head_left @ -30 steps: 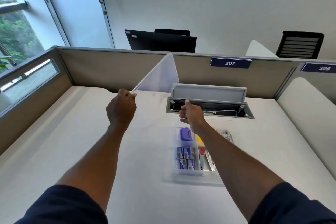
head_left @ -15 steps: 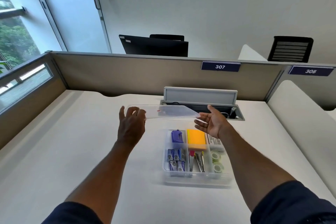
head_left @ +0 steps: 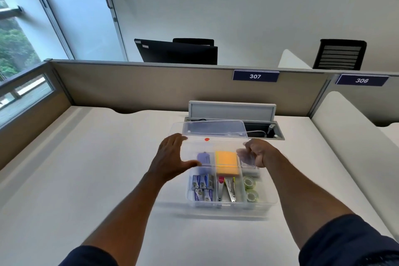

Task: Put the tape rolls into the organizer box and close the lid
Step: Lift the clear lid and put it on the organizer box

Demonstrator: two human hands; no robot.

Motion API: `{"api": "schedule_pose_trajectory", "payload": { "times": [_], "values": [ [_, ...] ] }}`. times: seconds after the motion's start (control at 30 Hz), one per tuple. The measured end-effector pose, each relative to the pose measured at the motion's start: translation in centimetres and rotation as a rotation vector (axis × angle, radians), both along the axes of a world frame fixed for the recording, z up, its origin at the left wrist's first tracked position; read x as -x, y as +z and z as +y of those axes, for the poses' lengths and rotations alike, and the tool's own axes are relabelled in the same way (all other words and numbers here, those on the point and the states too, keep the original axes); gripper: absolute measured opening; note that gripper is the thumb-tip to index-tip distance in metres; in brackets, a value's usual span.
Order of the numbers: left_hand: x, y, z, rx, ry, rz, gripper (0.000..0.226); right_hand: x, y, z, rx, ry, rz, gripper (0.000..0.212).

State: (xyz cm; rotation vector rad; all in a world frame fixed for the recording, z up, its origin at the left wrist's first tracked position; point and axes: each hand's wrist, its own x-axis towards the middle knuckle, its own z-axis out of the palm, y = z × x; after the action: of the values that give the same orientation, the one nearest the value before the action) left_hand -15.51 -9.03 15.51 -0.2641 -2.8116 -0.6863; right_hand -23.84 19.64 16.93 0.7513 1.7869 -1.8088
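A clear organizer box [head_left: 271, 202] stands on the white desk in front of me. Two clear tape rolls [head_left: 250, 189] lie in its right front compartment. I hold the transparent lid [head_left: 213, 134], marked with a small red dot, flat just above the far half of the box. My left hand [head_left: 172, 155] grips the lid's left edge, thumb underneath. My right hand [head_left: 258, 152] grips its right edge with curled fingers. The near half of the box is uncovered.
The box also holds a purple item, orange sticky notes [head_left: 227, 162], blue staple packs [head_left: 203, 188] and small metal tools. Behind it an open cable tray [head_left: 265, 133] is set into the desk. Beige partitions [head_left: 140, 86] border the desk at back and left.
The lid came down from upright at the left to flat and low over the box. Both hands moved toward me and closer together, now gripping its side edges.
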Motion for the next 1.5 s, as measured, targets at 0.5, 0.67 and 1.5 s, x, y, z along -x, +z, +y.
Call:
{"api": "schedule_pose_trajectory", "payload": {
  "times": [0.5, 0.67, 1.5],
  "values": [
    [0.4, -2.7, 5.1, -0.601, 0.384, -0.403, 0.014, -2.9, -4.6, 4.1, -0.887, 0.132, 0.259, 0.039],
    [-0.7, -4.6, 5.7, -0.549, 0.401, -0.488, 0.009, -4.6, -5.6, 3.8, -1.072, 0.171, 0.219, 0.025],
    [-2.5, -8.5, 6.5, -0.408, 0.386, -0.461, 0.044, -6.6, -9.6, 5.4, -1.222, 0.248, 0.307, 0.018]
  ]
}}
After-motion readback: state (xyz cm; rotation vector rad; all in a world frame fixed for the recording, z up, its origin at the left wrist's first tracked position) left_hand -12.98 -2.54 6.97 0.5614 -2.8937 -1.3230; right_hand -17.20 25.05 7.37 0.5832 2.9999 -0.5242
